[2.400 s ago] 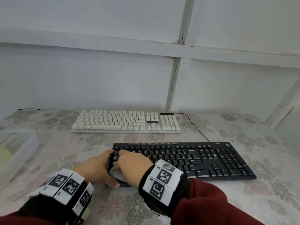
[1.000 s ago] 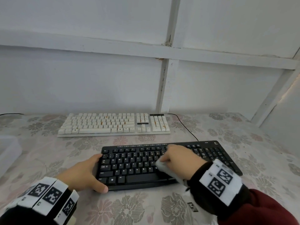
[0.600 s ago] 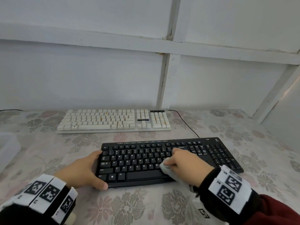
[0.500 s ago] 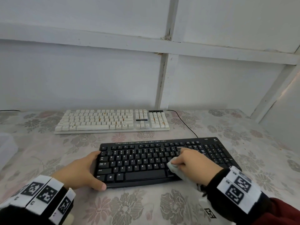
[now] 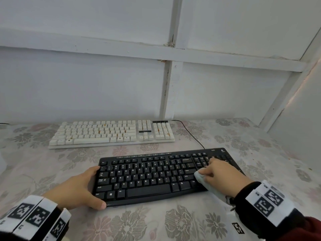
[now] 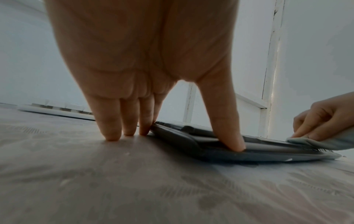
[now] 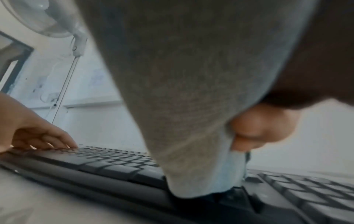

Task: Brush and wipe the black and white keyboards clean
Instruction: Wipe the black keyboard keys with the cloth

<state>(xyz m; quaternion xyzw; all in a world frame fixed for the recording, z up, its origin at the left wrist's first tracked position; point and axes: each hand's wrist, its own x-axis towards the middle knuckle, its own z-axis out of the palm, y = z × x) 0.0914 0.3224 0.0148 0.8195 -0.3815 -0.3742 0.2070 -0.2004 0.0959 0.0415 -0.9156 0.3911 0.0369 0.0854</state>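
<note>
Overhead, the right hand (image 5: pixel 220 173) grips a pale cloth (image 5: pixel 208 184) on the black keyboard (image 5: pixel 147 178), near the white keyboard (image 5: pixel 111 133). Left wrist: the left hand (image 6: pixel 153 75), fingers straight, braces its end. Right wrist: cloth (image 7: pixel 191 106) meets keys.

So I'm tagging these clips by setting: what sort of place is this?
Probably a plain room at home, not an office: the keyboards lie on a floral tablecloth, the white panelled wall behind is chipped and bare, and a wall-mounted fan shows in the right wrist view.
</note>
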